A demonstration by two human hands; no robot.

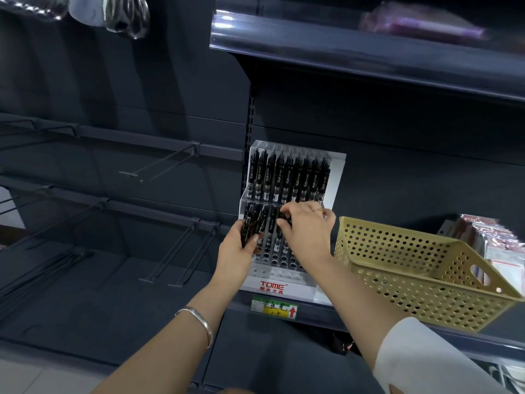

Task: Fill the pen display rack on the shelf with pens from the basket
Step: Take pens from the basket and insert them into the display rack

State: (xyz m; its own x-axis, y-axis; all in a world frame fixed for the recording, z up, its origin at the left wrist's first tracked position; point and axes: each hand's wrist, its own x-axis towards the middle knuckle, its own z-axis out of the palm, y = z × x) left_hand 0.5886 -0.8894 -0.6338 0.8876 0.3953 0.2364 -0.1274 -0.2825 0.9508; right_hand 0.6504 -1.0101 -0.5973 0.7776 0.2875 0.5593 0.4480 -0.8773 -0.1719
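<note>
The left hand (238, 247) is gripping a fanned bundle of slim black plastic pens (251, 227). Just at its 3 o'clock, the right hand (308, 231) is pinching a single black pen (284, 220) over the lower tier of the clear acrylic stepped display rack (272, 284). The fanned bundle is likely risking a dropped pen, and a tilted tip may be missing its hole. The tan perforated plastic basket (397, 265) is sitting at the rack's 3 o'clock.
</note>
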